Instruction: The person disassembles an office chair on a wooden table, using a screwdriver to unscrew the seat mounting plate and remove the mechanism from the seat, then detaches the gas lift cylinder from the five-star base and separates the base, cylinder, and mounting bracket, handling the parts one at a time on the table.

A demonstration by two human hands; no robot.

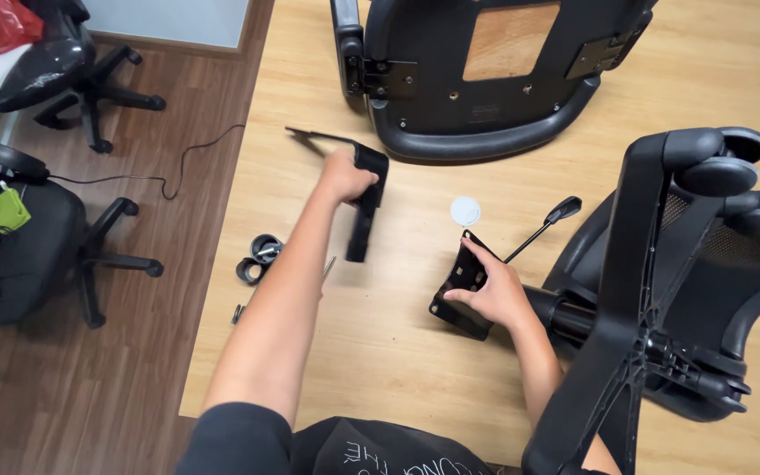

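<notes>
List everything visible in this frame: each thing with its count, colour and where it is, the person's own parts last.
table: 1, light wood, fills the centre and right
seat shell: 1, black, upside down at top centre of the table
armrest: 1, black, held above the table, left of centre
mechanism plate: 1, black, on the table at centre
lever: 1, black, right of the disc
disc: 1, white, on the table at centre
chair base: 1, black, with casters, right
small parts: a few, black, left table edge
office chairs: 2, black, on the floor at left
cable: 1, black, on the floor
left hand: grips the armrest
right hand: on the mechanism plate
</notes>
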